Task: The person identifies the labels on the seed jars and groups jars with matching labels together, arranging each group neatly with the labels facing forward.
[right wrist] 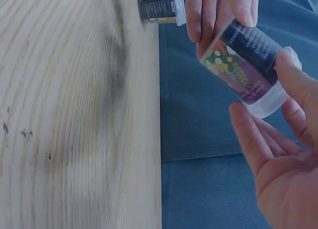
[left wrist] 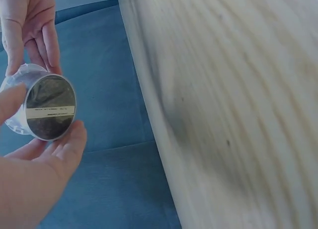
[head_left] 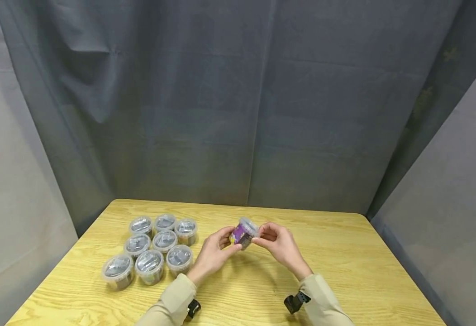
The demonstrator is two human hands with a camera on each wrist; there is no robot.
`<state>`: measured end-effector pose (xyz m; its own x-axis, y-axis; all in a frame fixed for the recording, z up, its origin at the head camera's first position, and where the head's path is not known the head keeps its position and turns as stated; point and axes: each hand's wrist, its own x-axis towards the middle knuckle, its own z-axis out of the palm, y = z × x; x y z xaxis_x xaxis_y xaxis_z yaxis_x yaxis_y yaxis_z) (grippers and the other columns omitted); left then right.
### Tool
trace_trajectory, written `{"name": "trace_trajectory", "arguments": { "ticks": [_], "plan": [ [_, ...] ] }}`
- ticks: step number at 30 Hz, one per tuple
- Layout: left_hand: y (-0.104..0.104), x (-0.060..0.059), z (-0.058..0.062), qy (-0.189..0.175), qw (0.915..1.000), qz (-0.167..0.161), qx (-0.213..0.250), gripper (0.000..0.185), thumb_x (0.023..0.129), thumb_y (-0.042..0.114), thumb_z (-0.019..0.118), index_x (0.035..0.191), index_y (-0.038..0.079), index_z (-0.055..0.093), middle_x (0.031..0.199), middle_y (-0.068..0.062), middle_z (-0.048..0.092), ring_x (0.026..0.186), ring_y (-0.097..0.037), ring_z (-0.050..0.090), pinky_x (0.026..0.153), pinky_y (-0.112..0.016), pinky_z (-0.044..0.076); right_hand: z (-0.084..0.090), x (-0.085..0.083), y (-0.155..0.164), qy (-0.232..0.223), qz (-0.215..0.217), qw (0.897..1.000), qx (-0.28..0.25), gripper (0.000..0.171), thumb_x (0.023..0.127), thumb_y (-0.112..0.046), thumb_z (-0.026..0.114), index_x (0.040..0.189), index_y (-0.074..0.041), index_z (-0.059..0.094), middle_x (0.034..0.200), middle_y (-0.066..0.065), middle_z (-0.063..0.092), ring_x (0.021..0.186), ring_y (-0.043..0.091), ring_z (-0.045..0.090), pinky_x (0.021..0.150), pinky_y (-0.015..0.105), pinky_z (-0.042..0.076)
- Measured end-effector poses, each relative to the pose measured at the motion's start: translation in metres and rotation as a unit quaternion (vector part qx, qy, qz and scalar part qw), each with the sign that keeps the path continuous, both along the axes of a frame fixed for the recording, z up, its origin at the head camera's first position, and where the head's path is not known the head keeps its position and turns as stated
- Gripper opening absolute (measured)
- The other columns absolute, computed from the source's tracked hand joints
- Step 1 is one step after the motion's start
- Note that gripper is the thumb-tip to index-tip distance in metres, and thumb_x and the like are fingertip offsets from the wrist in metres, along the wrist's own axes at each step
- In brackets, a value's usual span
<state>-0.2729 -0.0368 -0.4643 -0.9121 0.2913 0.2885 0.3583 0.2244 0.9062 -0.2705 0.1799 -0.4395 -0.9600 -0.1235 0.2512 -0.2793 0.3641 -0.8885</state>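
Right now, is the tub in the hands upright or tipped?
Tipped. The tub lies on its side between left hand and right hand, above the table.

Light wooden table (head_left: 344, 253), nine lidded clear tubs (head_left: 152, 251) in three rows on its left part

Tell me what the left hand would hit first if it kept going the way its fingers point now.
The left hand already holds the labelled tub, with fingers pointing up and right toward it. Straight on past the tub, it would likely meet the right hand, which holds the tub's other end. Depth is hard to judge.
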Motion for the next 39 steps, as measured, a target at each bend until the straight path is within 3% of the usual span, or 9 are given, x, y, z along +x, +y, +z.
{"name": "trace_trajectory", "arguments": {
  "ticks": [4,12,17,25,33,39],
  "plan": [
    [0.002,0.0,-0.001,-0.002,0.9998,-0.003,0.018,0.057,0.089,0.02,0.073,0.137,-0.001,0.052,0.132,-0.022,0.06,0.122,-0.033,0.06,0.104,-0.043,0.049,0.003,0.003,0.001,-0.01,-0.01,1.0,0.013,0.02,0.083,-0.02,0.079,0.09,-0.009,0.063,0.097,0.004,0.073,0.1,0.021,0.07,0.085,0.031,0.059],
    [0.009,0.004,0.003,0.015,0.9998,0.009,0.003,0.057,0.087,0.025,0.076,0.136,0.008,0.056,0.131,-0.015,0.063,0.119,-0.029,0.062,0.103,-0.043,0.05,0.012,0.009,-0.004,-0.006,-0.065,0.997,0.03,0.031,0.08,-0.035,0.082,0.083,-0.013,0.061,0.096,0.0,0.07,0.1,0.016,0.067,0.093,0.036,0.056],
    [0.011,0.004,0.002,0.014,0.9998,0.014,0.0,0.056,0.086,0.028,0.077,0.134,0.009,0.058,0.128,-0.015,0.065,0.117,-0.029,0.063,0.102,-0.043,0.05,0.013,0.011,-0.003,-0.013,-0.076,0.997,0.007,0.034,0.079,-0.036,0.082,0.081,-0.011,0.06,0.099,0.001,0.072,0.101,0.019,0.068,0.09,0.037,0.057],
    [0.013,0.0,0.002,-0.03,0.9991,-0.017,0.027,0.055,0.087,0.026,0.075,0.134,0.004,0.057,0.127,-0.018,0.064,0.115,-0.031,0.063,0.102,-0.044,0.051,0.013,0.015,0.0,-0.028,-0.084,0.996,-0.027,0.031,0.081,-0.03,0.081,0.081,-0.009,0.059,0.104,0.005,0.072,0.105,0.021,0.067,0.096,0.038,0.055],
    [0.014,0.002,0.0,-0.058,0.9972,-0.039,0.026,0.063,0.087,0.026,0.076,0.138,0.001,0.051,0.129,-0.019,0.062,0.113,-0.029,0.064,0.097,-0.037,0.054,0.039,0.036,-0.007,-0.027,-0.064,0.997,-0.034,0.024,0.086,-0.018,0.077,0.082,-0.003,0.058,0.113,0.015,0.07,0.107,0.026,0.067,0.096,0.039,0.055],
    [0.013,0.025,0.029,-0.047,0.9977,-0.032,0.038,0.055,0.085,0.012,0.075,0.133,-0.006,0.054,0.124,-0.025,0.063,0.108,-0.037,0.065,0.095,-0.044,0.055,0.021,0.024,-0.001,-0.038,-0.057,0.997,-0.041,0.027,0.085,-0.025,0.078,0.085,-0.005,0.06,0.113,0.011,0.07,0.108,0.024,0.066,0.096,0.039,0.054]
  ]
}}
